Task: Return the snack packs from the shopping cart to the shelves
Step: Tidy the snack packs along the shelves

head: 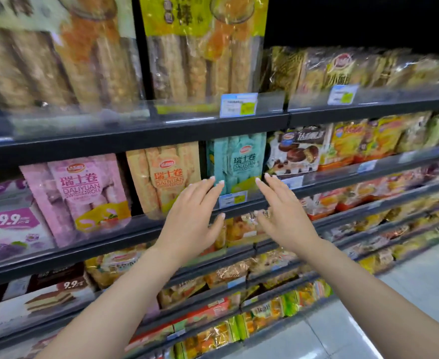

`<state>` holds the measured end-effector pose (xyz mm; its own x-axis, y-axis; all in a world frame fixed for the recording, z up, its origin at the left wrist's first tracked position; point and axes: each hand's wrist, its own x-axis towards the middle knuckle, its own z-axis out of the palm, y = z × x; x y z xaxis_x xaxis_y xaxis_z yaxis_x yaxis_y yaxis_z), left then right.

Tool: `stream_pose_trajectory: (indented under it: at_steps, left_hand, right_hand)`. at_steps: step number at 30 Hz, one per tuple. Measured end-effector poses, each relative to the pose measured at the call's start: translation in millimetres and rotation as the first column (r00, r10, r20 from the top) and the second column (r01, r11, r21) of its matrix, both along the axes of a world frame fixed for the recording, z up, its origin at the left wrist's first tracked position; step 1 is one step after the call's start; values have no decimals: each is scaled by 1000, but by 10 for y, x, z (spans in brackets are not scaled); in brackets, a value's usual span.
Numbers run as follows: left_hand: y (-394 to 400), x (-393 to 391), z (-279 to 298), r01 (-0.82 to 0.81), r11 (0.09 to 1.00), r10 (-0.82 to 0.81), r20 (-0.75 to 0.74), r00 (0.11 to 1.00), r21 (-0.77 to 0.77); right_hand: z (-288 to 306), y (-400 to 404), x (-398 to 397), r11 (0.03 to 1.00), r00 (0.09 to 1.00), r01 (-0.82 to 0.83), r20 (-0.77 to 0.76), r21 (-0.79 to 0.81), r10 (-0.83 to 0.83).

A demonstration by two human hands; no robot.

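Note:
A teal Swiss-roll snack pack (236,161) stands upright on the second shelf (135,226), between an orange pack (165,181) and a chocolate-pie box (297,152). My left hand (192,216) is raised in front of the pack's lower left side, fingers straight, fingertips at its edge. My right hand (282,211) is raised at the pack's lower right side, fingers straight and spread. Neither hand holds anything. The shopping cart is out of view.
A pink Swiss-roll pack (83,193) stands left of the orange one. Tall cracker-stick bags (203,47) fill the top shelf. Several lower shelves hold packed snacks. A price tag (232,199) sits on the shelf rail below the teal pack. Pale floor (394,320) lies at the lower right.

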<state>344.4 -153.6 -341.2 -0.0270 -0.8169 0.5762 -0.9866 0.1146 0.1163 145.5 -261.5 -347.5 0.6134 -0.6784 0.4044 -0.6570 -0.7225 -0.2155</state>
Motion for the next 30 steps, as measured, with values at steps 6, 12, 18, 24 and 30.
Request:
stream_pose_trajectory:
  at_steps: [6,12,18,24,30]
  left_hand:
    - [-470,-298,137,-138,990,138,84,987,-7]
    - [-698,-466,168,-313,949,313,123,942,-20]
    - [-729,-561,157,-382,924,381,128,916,-14]
    - [-675,-621,322,-294,953,302,128,945,-76]
    - [-776,-730,543,-129,981,153,167,974,-147]
  right_hand:
    - [244,-561,-48,989,992,-127,-18,-71,126]
    - [301,-843,-16,957,960,-275,-79,-90,268]
    - [305,-996,-76,933,936,-348,-90,-90,341]
    - [426,-1075,-320,921,930,-365,-13,-137,367]
    - [578,-1128,-720,938,959,-271,23,-216,283]
